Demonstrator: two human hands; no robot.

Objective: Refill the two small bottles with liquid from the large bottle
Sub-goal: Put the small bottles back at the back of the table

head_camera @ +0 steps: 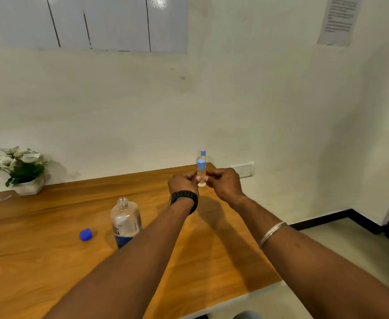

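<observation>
Wooden table (50, 261), grain finish. Directly on it: large bottle (125, 223), uncapped and upright, near-left of the fingers (199, 178); blue cap (85, 234) further left; white flower pot (29, 186) far left; a small capped bottle (203, 155) beyond the fingers.

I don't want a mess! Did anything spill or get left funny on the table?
No spill shows. The large bottle stands open, its blue cap lying loose beside it on the table. Both hands hold a capped small bottle upright.

Wooden table (39, 261) against cream wall (280, 100) — whiteboard (96, 21) above, pale floor (350, 245).
</observation>
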